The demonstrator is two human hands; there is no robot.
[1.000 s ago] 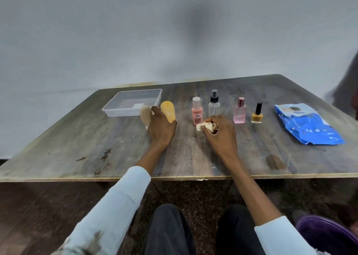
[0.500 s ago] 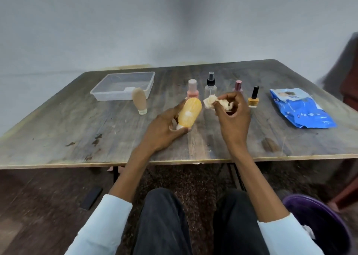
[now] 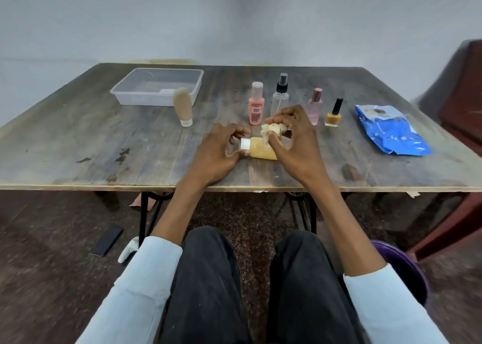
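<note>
A yellow squeeze bottle [image 3: 262,150] with a white cap lies sideways near the table's front edge. My left hand [image 3: 217,153] grips its cap end between thumb and fingers. My right hand [image 3: 292,140] holds a crumpled pale wipe [image 3: 271,129] and presses it against the bottle's body. A beige squeeze bottle [image 3: 183,106] stands cap-down to the left, apart from both hands.
A clear plastic tray [image 3: 156,85] sits at the back left of the wooden table [image 3: 78,140]. Behind my hands stand a pink bottle [image 3: 256,103], a clear spray bottle [image 3: 280,93], a pink perfume bottle [image 3: 314,106] and a yellow nail polish [image 3: 333,114]. A blue packet [image 3: 391,129] lies right.
My left hand took the yellow bottle from beside the beige one, brought it toward me and turned it sideways. My right hand brought the wipe onto the bottle.
</note>
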